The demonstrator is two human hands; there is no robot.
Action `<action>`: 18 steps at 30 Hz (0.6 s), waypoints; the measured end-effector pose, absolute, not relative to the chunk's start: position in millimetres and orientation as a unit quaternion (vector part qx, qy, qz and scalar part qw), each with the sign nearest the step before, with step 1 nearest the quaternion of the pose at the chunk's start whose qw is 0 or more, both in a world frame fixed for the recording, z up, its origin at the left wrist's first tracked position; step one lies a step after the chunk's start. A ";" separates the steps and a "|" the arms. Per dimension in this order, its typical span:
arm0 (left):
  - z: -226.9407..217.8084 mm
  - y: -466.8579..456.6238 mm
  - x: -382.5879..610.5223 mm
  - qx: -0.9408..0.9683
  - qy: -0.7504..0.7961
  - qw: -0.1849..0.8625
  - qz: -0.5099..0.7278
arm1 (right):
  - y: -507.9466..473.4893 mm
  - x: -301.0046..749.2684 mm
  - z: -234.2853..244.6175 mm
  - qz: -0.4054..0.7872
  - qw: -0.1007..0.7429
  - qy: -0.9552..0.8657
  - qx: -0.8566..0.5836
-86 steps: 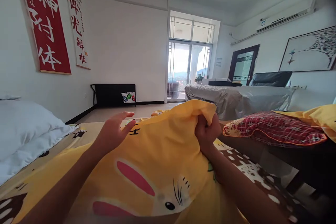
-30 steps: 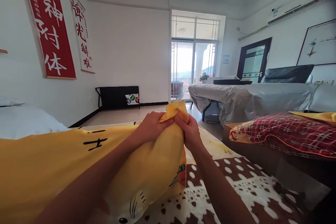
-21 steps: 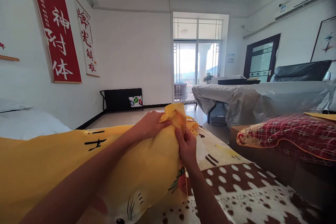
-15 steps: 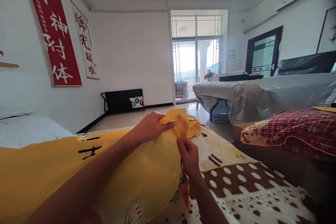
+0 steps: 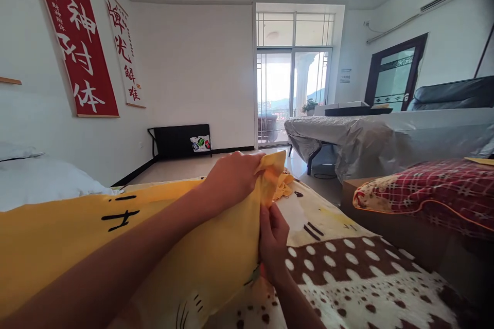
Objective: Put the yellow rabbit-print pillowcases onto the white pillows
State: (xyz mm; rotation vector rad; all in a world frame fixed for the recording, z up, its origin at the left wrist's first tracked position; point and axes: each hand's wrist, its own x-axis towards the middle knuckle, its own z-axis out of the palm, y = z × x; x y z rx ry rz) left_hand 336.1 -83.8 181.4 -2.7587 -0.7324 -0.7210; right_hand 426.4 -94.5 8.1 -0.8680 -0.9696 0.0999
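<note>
A yellow pillowcase (image 5: 57,236) with black marks and a cartoon face covers a pillow lying across the bed in front of me. My left hand (image 5: 231,180) is closed on its far top corner, bunching the yellow cloth. My right hand (image 5: 273,239) sits just below, fingers pinched on the open edge of the same pillowcase. Under them lies a brown blanket with white dots (image 5: 366,277).
A white pillow (image 5: 42,182) lies at the left by the wall. A red checked pillow (image 5: 424,190) rests on a low surface at the right. Behind stand a table under grey plastic sheeting (image 5: 378,133) and a glass balcony door (image 5: 293,92).
My left hand went from open beside the pillow to gripping its top corner. My right hand slid down the edge of the pillowcase. The pillow has tipped leftward and lower.
</note>
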 end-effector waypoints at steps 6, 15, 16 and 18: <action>214.8 -56.4 303.7 -0.878 -0.335 0.101 -0.327 | -70.5 424.0 -13.2 -0.140 0.696 -0.554 -0.436; 238.2 -52.5 267.1 -0.809 -0.362 -0.015 -0.463 | -34.4 420.3 -49.6 -0.219 0.635 -0.619 -0.408; 234.7 -53.2 265.6 -0.804 -0.343 -0.080 -0.479 | -31.7 423.7 -51.4 -0.218 0.632 -0.625 -0.403; 228.8 -54.7 262.7 -0.783 -0.312 -0.211 -0.494 | -26.8 432.1 -53.5 -0.215 0.630 -0.629 -0.401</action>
